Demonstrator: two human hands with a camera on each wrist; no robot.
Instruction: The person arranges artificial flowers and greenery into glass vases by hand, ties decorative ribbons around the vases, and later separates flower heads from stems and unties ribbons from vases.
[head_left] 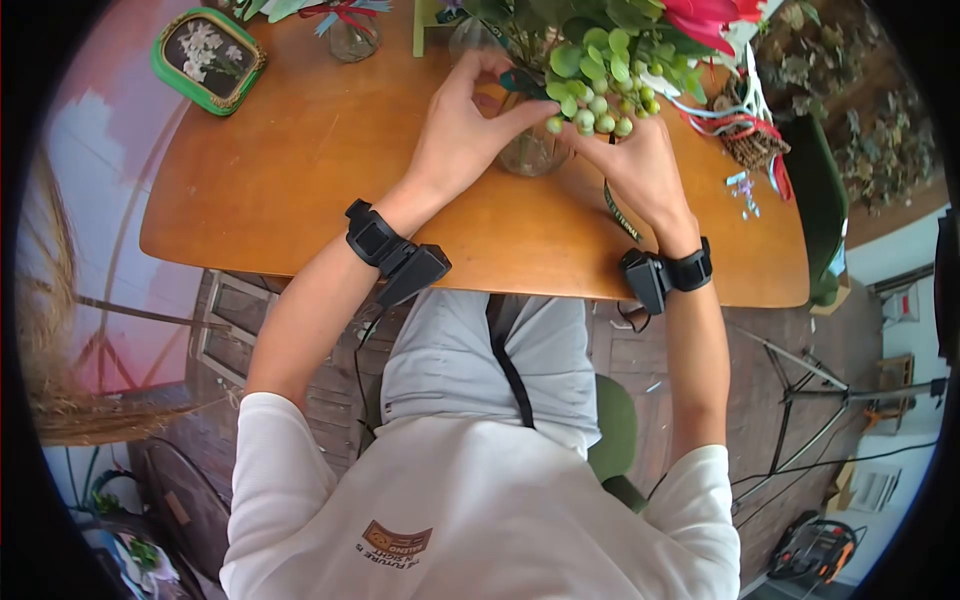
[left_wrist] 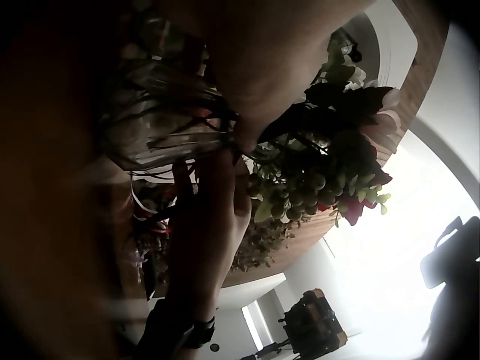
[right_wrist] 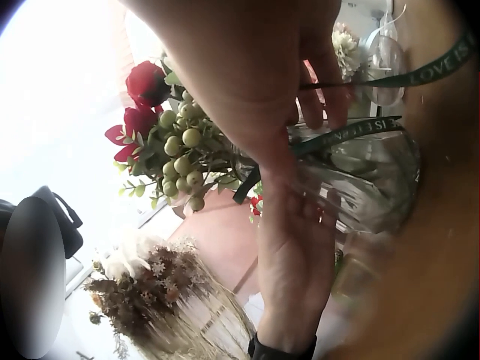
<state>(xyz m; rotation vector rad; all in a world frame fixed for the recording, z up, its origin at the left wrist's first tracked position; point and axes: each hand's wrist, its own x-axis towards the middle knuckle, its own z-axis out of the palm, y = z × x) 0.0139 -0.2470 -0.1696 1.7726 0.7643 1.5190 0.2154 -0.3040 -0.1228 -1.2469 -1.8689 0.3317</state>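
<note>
A big brown table (head_left: pixel 330 140) is sat at by a person in a white shirt (head_left: pixel 480 500). A thick bunch of flowers (head_left: pixel 620 60), with red blooms and green leaves, is held up by a clear glass vase (head_left: pixel 530 155), which is stood on the table in front of the person. On the far left, a framed picture (head_left: pixel 208 62) with a green edge is seen, and on the right a brown woven basket (head_left: pixel 755 145) is set, with red and pale strips draped by it. The vase's neck is ringed by both hands. The left hand (head_left: pixel 465 125) is half open, with its fingers bent and its thumb stretched toward the other hand; whether anything is pinched by its tips cannot be told. The right hand (head_left: pixel 640 165) is nearly closed at the neck, and a dark green ribbon (head_left: pixel 620 212) with pale letters is held by its fingers. One end of the ribbon is left hanging below that hand. Small shiny scraps (head_left: pixel 742 195) are scattered near the basket. Round green berries (head_left: pixel 600 110) are hung just over the hands.
</note>
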